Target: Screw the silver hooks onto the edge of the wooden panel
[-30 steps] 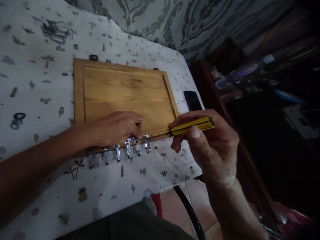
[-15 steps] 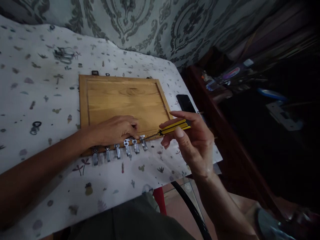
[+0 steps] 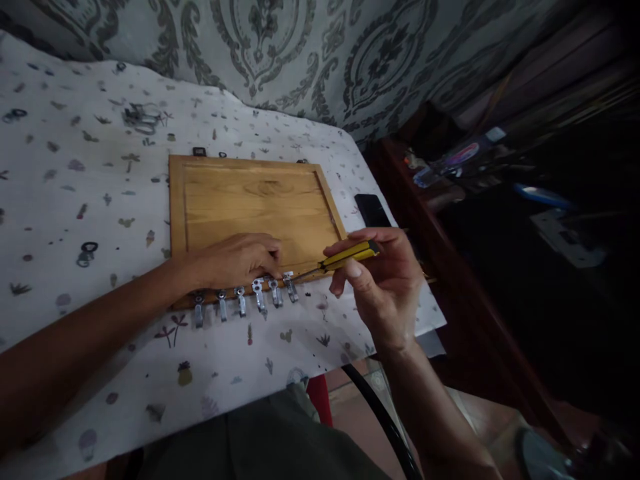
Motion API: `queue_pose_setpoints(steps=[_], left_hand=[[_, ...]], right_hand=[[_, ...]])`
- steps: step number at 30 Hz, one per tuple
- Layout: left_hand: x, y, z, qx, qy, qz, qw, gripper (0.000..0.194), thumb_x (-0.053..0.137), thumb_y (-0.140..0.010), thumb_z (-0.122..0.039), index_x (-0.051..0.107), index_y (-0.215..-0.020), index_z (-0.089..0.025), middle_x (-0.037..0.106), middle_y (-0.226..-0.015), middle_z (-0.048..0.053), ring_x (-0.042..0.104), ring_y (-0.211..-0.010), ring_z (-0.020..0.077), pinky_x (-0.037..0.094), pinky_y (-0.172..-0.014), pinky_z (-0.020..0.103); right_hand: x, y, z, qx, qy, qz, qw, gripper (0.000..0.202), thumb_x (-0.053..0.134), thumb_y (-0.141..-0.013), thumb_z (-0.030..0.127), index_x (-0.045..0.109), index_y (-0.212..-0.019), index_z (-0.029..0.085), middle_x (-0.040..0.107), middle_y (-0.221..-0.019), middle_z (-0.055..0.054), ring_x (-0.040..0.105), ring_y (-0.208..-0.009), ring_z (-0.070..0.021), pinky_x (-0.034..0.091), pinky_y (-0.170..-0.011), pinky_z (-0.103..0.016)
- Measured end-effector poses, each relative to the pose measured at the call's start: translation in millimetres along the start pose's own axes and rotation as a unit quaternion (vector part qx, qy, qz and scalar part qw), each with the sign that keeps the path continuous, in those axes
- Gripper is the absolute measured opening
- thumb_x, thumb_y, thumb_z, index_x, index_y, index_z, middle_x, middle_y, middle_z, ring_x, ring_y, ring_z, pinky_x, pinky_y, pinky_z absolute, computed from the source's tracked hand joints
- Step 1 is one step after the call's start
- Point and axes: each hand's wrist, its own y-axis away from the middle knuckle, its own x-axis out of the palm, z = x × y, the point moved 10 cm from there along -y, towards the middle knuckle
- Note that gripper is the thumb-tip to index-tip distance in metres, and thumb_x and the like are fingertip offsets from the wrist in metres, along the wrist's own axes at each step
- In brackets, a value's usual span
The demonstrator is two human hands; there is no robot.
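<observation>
Head view: screwdriver (image 3: pixel 350 256) pinched in right hand (image 3: pixel 387 287), tip indistinct; left hand (image 3: pixel 240 260), grip unclear.

The left hand (image 3: pixel 245 260) covers part of the wooden panel (image 3: pixel 255 207); where the screwdriver (image 3: pixel 350 256) ends (too small) is unclear.

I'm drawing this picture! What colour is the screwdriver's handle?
The screwdriver handle is yellow with black, best seen in the head view.
</observation>
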Motion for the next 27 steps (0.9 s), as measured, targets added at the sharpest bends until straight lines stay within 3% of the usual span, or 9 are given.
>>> queue_pose_setpoints(steps=[3,8,13,19,27], left_hand=[[1.7,0.4,1.8,-0.009,0.0,0.007,1.0,0.033,0.051,-0.092,-0.007,0.079,-0.099,-0.022,0.069,-0.096,0.005,0.063,-0.091,0.0154,0.046,-0.083,0.027],[0.8,0.7,1.6,-0.015,0.007,0.009,1.0,0.032,0.051,-0.093,-0.008,0.079,-0.099,-0.021,0.069,-0.099,0.006,0.063,-0.093,0.0155,0.046,-0.084,0.027],[-0.1,0.2,0.3,-0.009,0.015,0.007,1.0,0.032,0.051,-0.092,-0.007,0.079,-0.098,-0.021,0.068,-0.096,0.005,0.062,-0.092,0.0151,0.046,-0.083,0.026],[2.1,1.1,2.4,-0.015,0.003,0.01,1.0,0.031,0.05,-0.095,-0.009,0.079,-0.101,-0.021,0.068,-0.098,0.005,0.062,-0.093,0.0151,0.046,-0.084,0.027],[1.7,0.2,1.5,0.001,-0.001,0.0,1.0,0.032,0.052,-0.092,-0.006,0.079,-0.097,-0.023,0.068,-0.098,0.005,0.063,-0.093,0.016,0.045,-0.083,0.027]], right_hand=[[3.3,1.6,-1.3,0.002,0.005,0.032,0.999,0.031,0.071,-0.091,0.036,0.063,-0.119,0.024,0.074,-0.096,0.0,0.064,-0.048,-0.0074,0.056,-0.046,-0.022],[1.4,2.6,3.6,-0.028,-0.007,0.019,0.999,0.013,0.077,-0.086,0.026,0.072,-0.098,0.022,0.075,-0.098,0.0,0.06,-0.046,-0.0046,0.05,-0.039,-0.018],[0.8,0.9,0.6,-0.028,-0.037,-0.003,0.999,0.015,0.08,-0.083,0.018,0.067,-0.09,0.022,0.078,-0.091,0.001,0.059,-0.046,-0.0049,0.049,-0.039,-0.016],[3.7,1.1,-0.9,-0.009,-0.029,0.029,0.999,0.03,0.072,-0.091,0.028,0.068,-0.12,0.027,0.073,-0.095,0.001,0.061,-0.047,-0.0053,0.052,-0.041,-0.019],[-1.8,3.6,6.3,-0.029,-0.006,-0.02,0.999,0.016,0.082,-0.083,0.029,0.07,-0.09,0.022,0.077,-0.093,-0.001,0.058,-0.045,-0.0046,0.048,-0.037,-0.017]])
